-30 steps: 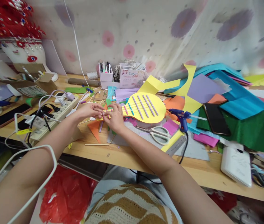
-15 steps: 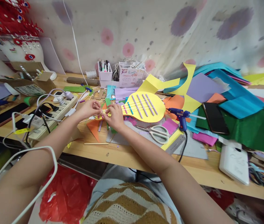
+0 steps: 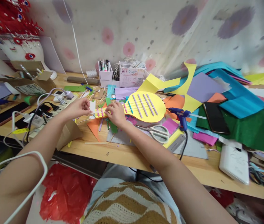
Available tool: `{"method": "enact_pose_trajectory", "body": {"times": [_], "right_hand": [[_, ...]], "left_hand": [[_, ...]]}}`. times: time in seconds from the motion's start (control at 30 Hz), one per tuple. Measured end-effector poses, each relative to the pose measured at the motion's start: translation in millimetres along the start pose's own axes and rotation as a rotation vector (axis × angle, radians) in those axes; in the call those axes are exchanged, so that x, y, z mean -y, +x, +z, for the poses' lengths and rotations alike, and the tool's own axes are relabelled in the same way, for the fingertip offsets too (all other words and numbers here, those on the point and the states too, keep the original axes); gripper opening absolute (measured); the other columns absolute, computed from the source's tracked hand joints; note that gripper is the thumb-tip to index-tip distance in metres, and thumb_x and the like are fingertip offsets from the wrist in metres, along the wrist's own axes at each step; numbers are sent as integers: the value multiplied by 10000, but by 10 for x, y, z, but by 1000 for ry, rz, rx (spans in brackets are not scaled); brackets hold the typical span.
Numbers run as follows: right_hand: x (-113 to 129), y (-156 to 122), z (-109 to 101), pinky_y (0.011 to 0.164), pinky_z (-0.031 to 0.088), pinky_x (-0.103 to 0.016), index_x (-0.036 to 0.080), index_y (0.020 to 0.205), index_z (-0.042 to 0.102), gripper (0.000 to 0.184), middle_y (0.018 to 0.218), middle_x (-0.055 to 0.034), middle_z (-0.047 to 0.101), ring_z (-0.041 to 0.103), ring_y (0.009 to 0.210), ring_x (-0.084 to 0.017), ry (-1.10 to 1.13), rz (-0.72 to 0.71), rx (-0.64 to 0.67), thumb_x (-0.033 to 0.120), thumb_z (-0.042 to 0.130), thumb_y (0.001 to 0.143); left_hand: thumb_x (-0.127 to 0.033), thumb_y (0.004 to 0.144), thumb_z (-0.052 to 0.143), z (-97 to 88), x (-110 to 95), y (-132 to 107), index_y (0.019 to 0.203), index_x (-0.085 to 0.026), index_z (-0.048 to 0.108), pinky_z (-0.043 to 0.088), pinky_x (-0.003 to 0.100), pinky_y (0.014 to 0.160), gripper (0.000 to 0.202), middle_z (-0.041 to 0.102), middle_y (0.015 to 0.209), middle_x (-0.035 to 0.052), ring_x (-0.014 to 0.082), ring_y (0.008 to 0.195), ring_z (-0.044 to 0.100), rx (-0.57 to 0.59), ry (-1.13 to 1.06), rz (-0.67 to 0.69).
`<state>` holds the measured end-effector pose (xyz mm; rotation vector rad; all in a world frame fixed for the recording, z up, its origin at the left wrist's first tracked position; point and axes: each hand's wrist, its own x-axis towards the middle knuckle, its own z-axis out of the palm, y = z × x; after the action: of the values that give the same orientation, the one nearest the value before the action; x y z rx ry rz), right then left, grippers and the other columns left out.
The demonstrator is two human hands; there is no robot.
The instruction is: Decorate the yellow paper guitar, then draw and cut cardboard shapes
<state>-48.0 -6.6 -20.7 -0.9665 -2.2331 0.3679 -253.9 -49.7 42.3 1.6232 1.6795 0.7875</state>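
A yellow paper lute (image 3: 161,107) with a rounded body lies across the table, its neck pointing left. Purple, blue and pink strips cross it, and pale strings run along its length. My right hand (image 3: 117,114) grips the neck from above, its fingertips at the far edge and its thumb at the near side. Just beyond the neck's left end, my left hand (image 3: 83,107) is closed in a pinch on thin pale string. The string is only faintly visible between the fingers and the neck.
White-handled scissors (image 3: 159,133), a metal ruler (image 3: 178,143) and a blue glue gun (image 3: 180,118) lie near the lute's body. Coloured sheets (image 3: 201,87) and a phone (image 3: 215,117) are to the right. A power strip (image 3: 69,100) with cables is left; a wooden stick (image 3: 96,143) lies in front.
My left hand has moved left, away from my right hand and past the neck's end, baring the pink strips there. My right hand stays on the neck.
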Motion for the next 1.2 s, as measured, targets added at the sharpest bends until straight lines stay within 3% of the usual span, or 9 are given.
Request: {"method": "enact_pose_trajectory", "body": {"times": [0.13, 0.27, 0.33, 0.43, 0.53, 0.7, 0.83, 1.03, 1.2], "right_hand": [[-34, 6, 11, 912, 341, -382, 199, 827, 690, 164, 994, -66, 623, 447, 1002, -229, -20, -32, 7, 303, 564, 838], [-57, 19, -16, 922, 336, -380, 189, 867, 675, 185, 1034, -81, 604, 456, 1029, -232, -55, -92, 54, 330, 559, 834], [-88, 28, -61, 945, 328, -389, 176, 995, 646, 318, 1108, -98, 582, 453, 1068, -244, -70, -159, 113, 417, 599, 794], [-163, 53, -164, 1002, 285, -435, 151, 1221, 524, 682, 1246, -132, 525, 422, 1158, -285, -117, -237, 227, 538, 674, 681], [-227, 92, -268, 1038, 238, -472, 129, 1307, 438, 799, 1319, -155, 482, 394, 1221, -315, -202, -232, 334, 507, 709, 658], [-220, 138, -366, 1029, 262, -455, 87, 1269, 462, 655, 1254, -169, 538, 450, 1190, -304, -323, -217, 442, 318, 707, 707], [-174, 149, -448, 964, 329, -407, 106, 1179, 524, 540, 1194, -145, 577, 481, 1139, -283, -332, -276, 447, 282, 703, 701], [-152, 194, -712, 952, 301, -398, 108, 1173, 526, 442, 1160, -124, 595, 505, 1076, -264, -382, -371, 425, 199, 599, 746], [-386, 212, -1051, 978, 253, -419, 107, 1174, 523, 429, 1146, -131, 594, 490, 1069, -270, -482, -354, 448, 141, 558, 748]], "left_hand": [[-308, 541, 711, -127, 60, -60, 751, -198, 434, 459, 247, 534, 365, 570, 632, -32, 151, 605, 620, 225, -30, -86], [-284, 532, 699, -167, 116, -60, 768, -201, 458, 448, 230, 475, 348, 595, 644, -22, 142, 555, 608, 310, 23, -177], [-270, 515, 694, -162, 119, -43, 783, -201, 463, 448, 231, 448, 361, 594, 645, -24, 139, 522, 598, 332, 49, -229], [-275, 516, 695, -136, 48, -27, 810, -201, 464, 479, 248, 466, 380, 595, 663, -22, 147, 525, 611, 369, 73, -298], [-321, 537, 707, -75, -107, -5, 915, -204, 481, 507, 256, 512, 455, 650, 837, 24, 152, 577, 641, 343, 101, -346], [-505, 642, 645, 114, -331, 126, 1150, -208, 489, 492, 232, 506, 608, 664, 979, 96, 180, 620, 665, 305, 228, -407], [-514, 725, 546, 234, -395, 160, 1080, -196, 553, 454, 206, 461, 477, 644, 909, 84, 174, 613, 651, 396, 286, -399], [-501, 752, 513, 342, -575, -11, 1019, -209, 560, 444, 189, 464, 399, 625, 801, 41, 144, 605, 609, 359, 188, -370], [-440, 817, 481, 702, -755, 100, 985, -197, 525, 455, 197, 488, 298, 544, 624, -4, 123, 553, 564, 348, 25, -325]]}}
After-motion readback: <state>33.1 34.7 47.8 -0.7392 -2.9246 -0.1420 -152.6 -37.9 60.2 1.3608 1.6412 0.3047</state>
